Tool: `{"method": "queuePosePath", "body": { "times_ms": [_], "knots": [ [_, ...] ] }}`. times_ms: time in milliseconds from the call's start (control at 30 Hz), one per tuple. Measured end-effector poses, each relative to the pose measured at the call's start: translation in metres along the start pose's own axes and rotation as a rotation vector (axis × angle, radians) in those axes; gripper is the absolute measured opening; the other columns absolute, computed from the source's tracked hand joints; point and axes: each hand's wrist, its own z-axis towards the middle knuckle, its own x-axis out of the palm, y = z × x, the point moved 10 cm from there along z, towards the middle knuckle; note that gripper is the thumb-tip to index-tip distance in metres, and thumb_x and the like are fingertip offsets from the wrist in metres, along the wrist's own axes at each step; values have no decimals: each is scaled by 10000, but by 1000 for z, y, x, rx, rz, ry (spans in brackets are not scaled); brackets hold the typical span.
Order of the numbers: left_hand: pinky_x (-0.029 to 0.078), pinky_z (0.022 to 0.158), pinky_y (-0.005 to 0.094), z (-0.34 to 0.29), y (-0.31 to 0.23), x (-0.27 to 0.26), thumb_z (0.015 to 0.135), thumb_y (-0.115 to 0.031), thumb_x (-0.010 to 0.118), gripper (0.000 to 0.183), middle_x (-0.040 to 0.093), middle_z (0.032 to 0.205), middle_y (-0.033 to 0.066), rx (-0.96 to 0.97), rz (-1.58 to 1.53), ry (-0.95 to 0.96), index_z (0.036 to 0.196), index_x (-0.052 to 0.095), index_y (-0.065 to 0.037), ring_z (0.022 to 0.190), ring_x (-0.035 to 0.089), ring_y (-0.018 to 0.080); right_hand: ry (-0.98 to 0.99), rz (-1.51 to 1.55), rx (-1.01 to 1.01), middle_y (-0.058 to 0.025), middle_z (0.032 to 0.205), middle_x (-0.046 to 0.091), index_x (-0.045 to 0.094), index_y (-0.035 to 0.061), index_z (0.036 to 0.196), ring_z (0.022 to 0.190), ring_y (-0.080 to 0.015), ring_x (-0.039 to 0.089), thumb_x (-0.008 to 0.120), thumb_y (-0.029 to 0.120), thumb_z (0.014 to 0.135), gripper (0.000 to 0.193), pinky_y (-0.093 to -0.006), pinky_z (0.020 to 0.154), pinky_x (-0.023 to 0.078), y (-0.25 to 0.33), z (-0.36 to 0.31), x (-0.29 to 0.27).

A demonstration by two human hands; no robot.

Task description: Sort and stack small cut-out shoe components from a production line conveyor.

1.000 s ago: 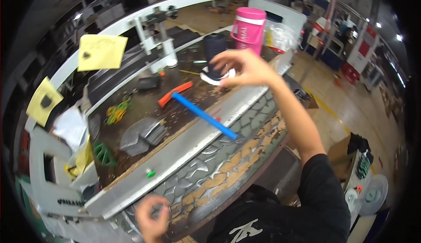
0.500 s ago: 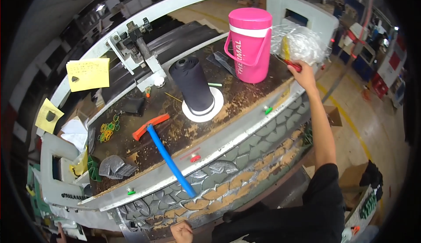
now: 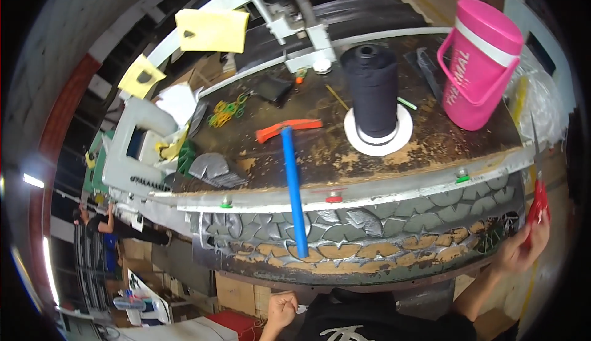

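The right hand has its fingers wrapped round a red-handled tool with a slim blade, blade toward the far side, beside the right end of the desk. The left hand is clenched near the person's body; whether it hides something small, I cannot tell. A blue-handled hammer lies left of a dark spool.

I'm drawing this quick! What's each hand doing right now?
Left hand: curled closed; can't tell if it's holding something.
Right hand: closed on a red-handled pointed tool.
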Motion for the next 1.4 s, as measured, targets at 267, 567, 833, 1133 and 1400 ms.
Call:
{"method": "queuePosePath", "body": {
  "times_ms": [267,567,833,1133,1400],
  "knots": [
    [436,527,333,-11,11,-25,697,96,422,199,569,578,113,116,-30,-19,595,564,2,508,581,239,442,575,-118,-29,1083,710,720,68,892,1144,-361,675,920,207,822,254,-600,995,510,211,-26,101],
    [471,563,354,-52,64,-134,732,49,466,152,589,627,136,266,-80,-105,649,584,0,553,612,285,570,435,-63,-130,1023,711,705,13,925,1108,-342,684,851,81,829,187,-468,923,507,329,-34,201],
    [505,590,423,-71,119,-209,772,-1,537,102,600,629,155,348,-113,-203,700,609,-1,597,639,349,693,126,-81,-226,1568,537,702,25,1279,1315,-417,592,725,181,990,329,-496,1145,411,301,-69,300],
    [429,1054,481,-11,225,-118,870,-143,646,367,610,1216,187,354,516,-70,1221,693,-49,1205,572,379,856,135,28,-248,1020,628,653,-38,1110,983,-443,616,708,80,958,200,-519,934,483,296,-282,126],
    [480,967,505,1,225,-122,826,-244,742,312,632,1015,194,358,302,-47,1055,723,-33,1059,619,396,1335,198,270,-195,900,651,696,20,916,877,-405,617,790,236,912,235,-501,820,486,313,-397,41]
  ]
}}
